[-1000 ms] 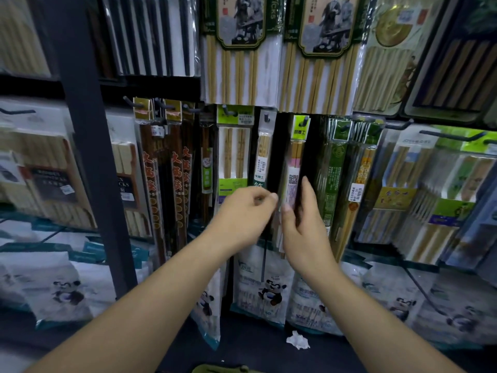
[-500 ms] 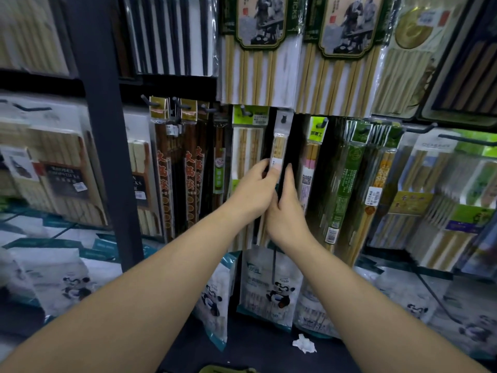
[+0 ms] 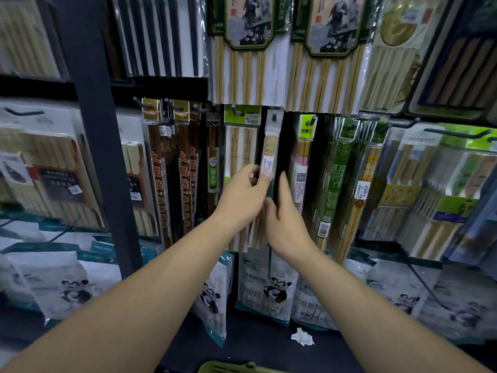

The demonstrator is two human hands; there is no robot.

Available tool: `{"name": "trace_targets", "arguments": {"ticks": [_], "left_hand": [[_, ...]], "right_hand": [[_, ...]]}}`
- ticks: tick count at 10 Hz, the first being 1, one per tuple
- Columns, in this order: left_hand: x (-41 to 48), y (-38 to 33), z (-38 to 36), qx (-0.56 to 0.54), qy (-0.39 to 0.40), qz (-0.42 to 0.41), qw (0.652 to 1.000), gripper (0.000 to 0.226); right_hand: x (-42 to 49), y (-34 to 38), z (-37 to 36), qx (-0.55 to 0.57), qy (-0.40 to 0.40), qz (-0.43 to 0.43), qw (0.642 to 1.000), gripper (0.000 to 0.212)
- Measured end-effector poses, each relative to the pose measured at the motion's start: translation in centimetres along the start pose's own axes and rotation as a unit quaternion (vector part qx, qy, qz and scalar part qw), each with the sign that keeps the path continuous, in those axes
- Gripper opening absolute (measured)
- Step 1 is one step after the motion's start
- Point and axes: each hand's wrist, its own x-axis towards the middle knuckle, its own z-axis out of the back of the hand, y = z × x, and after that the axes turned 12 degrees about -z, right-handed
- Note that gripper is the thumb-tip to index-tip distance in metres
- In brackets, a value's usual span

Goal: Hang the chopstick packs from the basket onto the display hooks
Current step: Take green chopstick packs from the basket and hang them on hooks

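On a shop display wall crowded with hanging chopsticks, a dark upright post [image 3: 94, 157] stands at 9 o'clock, with red-lettered dark packs [image 3: 185, 170] just to its right. Near the centre, the left hand [image 3: 242, 195] pinches a narrow clear chopstick pack [image 3: 270, 142] at its white label, thumb and fingertips curled onto it. The pack's top tab sits on a hook [image 3: 274, 117] at 12 o'clock from the hands, so this pack looks hung or all but hung. The right hand [image 3: 286, 222] lies against the pack's right edge, fingers straight, gripping nothing. Further right hang green packs [image 3: 338, 170], and a long hook [image 3: 457, 133] juts out at 2 o'clock. At 6 o'clock only the green rim of the basket [image 3: 228, 368] shows. Its contents are hidden, so how many packs remain cannot be told.
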Motion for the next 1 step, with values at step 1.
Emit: {"name": "trace_targets", "arguments": {"ticks": [1], "left_hand": [[-2.23,-0.21,0.84,0.040,-0.021,-0.016,0.999,0.037]], "right_hand": [[-3.88,-0.79,1.20,0.016,0.003,0.021,1.000,0.063]]}}
